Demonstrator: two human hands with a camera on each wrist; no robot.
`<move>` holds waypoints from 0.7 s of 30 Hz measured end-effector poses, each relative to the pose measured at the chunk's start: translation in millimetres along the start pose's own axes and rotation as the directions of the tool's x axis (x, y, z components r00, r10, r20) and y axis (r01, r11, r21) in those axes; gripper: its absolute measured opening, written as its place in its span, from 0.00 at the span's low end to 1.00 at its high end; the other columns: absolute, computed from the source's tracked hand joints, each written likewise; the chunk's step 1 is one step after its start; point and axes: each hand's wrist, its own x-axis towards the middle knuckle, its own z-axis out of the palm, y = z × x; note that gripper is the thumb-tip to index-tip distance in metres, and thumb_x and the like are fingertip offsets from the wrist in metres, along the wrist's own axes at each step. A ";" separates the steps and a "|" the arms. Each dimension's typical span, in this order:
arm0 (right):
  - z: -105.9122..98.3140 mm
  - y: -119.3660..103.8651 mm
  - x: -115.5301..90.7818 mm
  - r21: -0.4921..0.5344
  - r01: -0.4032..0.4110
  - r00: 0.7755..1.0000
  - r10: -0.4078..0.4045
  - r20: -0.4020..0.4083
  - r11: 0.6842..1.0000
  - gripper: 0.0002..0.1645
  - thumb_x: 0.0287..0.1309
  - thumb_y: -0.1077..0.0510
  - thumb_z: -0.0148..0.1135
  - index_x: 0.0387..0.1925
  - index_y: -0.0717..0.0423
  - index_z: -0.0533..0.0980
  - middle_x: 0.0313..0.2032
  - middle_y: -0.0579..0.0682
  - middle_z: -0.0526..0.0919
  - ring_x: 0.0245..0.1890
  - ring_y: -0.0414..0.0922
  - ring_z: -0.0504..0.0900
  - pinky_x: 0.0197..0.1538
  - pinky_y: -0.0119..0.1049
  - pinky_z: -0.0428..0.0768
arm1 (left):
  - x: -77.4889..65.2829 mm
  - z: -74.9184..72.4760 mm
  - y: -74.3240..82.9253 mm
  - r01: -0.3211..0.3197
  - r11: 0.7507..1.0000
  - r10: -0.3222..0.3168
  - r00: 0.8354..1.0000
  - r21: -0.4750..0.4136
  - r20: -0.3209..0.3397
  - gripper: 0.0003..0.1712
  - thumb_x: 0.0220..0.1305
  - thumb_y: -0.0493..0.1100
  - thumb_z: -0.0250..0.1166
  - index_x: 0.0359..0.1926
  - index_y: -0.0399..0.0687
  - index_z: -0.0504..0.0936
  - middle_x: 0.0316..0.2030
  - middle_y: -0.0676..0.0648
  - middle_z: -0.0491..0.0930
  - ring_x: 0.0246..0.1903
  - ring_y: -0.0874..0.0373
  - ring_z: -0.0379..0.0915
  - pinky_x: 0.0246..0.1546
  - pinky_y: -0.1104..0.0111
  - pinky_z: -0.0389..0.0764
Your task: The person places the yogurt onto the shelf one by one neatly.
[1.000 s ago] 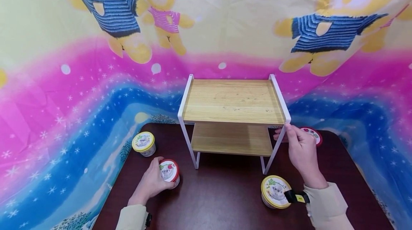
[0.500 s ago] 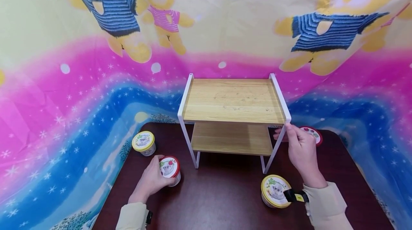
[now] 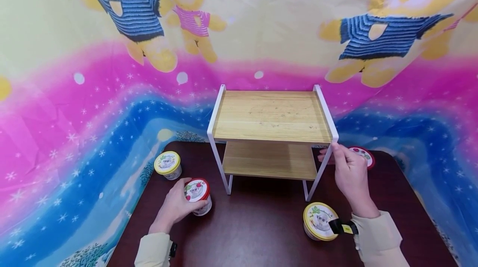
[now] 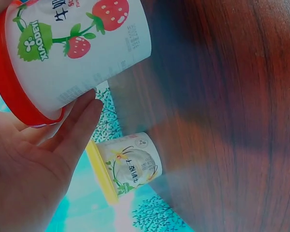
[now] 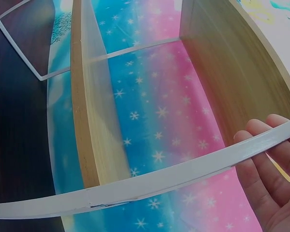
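Observation:
In the head view my left hand [image 3: 174, 205] holds a paper cup with a red lid [image 3: 198, 190], thumb and fingers around its upper part. Strawberries are printed on the white side of this cup [image 4: 82, 43] in the left wrist view. My right hand [image 3: 350, 171] grips the white metal front leg [image 3: 322, 171] of a two-tier wooden shelf [image 3: 272, 117], just below its upper board. Fingers [image 5: 261, 128] pass behind the white bar in the right wrist view. A yellow-lidded cup [image 3: 168, 164] stands beyond my left hand; another yellow-lidded cup [image 3: 320, 221] is close to my right wrist.
Behind the right hand a red-lidded tub [image 3: 364, 155] is partly hidden. The dark wooden table [image 3: 254, 233] carries the shelf and cups. A printed cloth with bears [image 3: 261, 42] hangs right behind the table. The shelf's lower board [image 3: 269, 161] sits above the tabletop.
The red-lidded cup in my left hand has shifted slightly up and right in the head view, and more of its side shows. My right hand stays on the shelf leg.

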 end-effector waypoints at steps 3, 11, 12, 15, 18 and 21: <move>-0.1 0.1 -0.3 0.003 0.000 1.000 0.000 0.000 1.000 0.20 0.78 0.54 0.52 0.44 0.64 0.86 0.34 0.56 0.89 0.34 0.29 0.85 0.41 0.20 0.79 | 1.0 -0.3 -0.5 0.002 1.000 -0.002 1.000 -0.001 -0.010 0.60 0.38 0.71 0.81 0.66 0.44 0.68 0.53 0.44 0.76 0.50 0.50 0.74 0.51 0.50 0.80; -0.2 0.5 -0.9 0.015 0.010 1.000 -0.010 -0.009 1.000 0.21 0.78 0.55 0.52 0.42 0.63 0.86 0.33 0.56 0.89 0.32 0.30 0.85 0.42 0.20 0.79 | 0.4 -3.8 1.5 -0.002 1.000 0.002 0.999 0.004 -0.040 0.62 0.36 0.74 0.79 0.66 0.44 0.68 0.54 0.44 0.77 0.50 0.49 0.75 0.50 0.49 0.81; -0.2 0.5 -0.9 0.017 0.011 1.000 -0.011 -0.010 1.000 0.21 0.78 0.55 0.52 0.42 0.63 0.86 0.33 0.56 0.89 0.32 0.30 0.86 0.42 0.20 0.79 | 0.1 -4.4 2.4 0.000 1.000 0.000 0.999 0.002 -0.042 0.63 0.36 0.75 0.79 0.67 0.45 0.68 0.54 0.44 0.77 0.50 0.49 0.75 0.50 0.50 0.81; -0.2 0.1 -1.0 0.022 0.015 1.000 -0.015 -0.010 1.000 0.21 0.78 0.54 0.52 0.41 0.64 0.86 0.33 0.56 0.89 0.32 0.31 0.86 0.41 0.20 0.79 | 0.1 -6.2 4.2 -0.001 1.000 0.001 0.999 -0.004 -0.048 0.63 0.36 0.75 0.79 0.67 0.46 0.67 0.54 0.45 0.77 0.50 0.49 0.74 0.50 0.50 0.81; -0.2 -0.3 -1.0 0.018 0.015 1.000 -0.015 -0.010 1.000 0.21 0.78 0.54 0.51 0.41 0.64 0.86 0.33 0.56 0.89 0.32 0.31 0.86 0.41 0.20 0.79 | 1.0 -8.2 5.7 0.000 1.000 -0.001 0.999 -0.010 -0.045 0.63 0.37 0.75 0.78 0.68 0.47 0.66 0.54 0.45 0.76 0.50 0.50 0.74 0.50 0.50 0.81; -0.1 -0.5 -0.8 0.016 0.014 1.000 -0.014 -0.009 1.000 0.21 0.78 0.54 0.51 0.40 0.64 0.86 0.33 0.55 0.89 0.32 0.31 0.86 0.41 0.20 0.79 | 1.9 -10.6 7.2 0.000 1.000 -0.001 0.999 -0.016 -0.045 0.64 0.36 0.75 0.78 0.68 0.48 0.66 0.55 0.45 0.76 0.51 0.49 0.73 0.50 0.50 0.81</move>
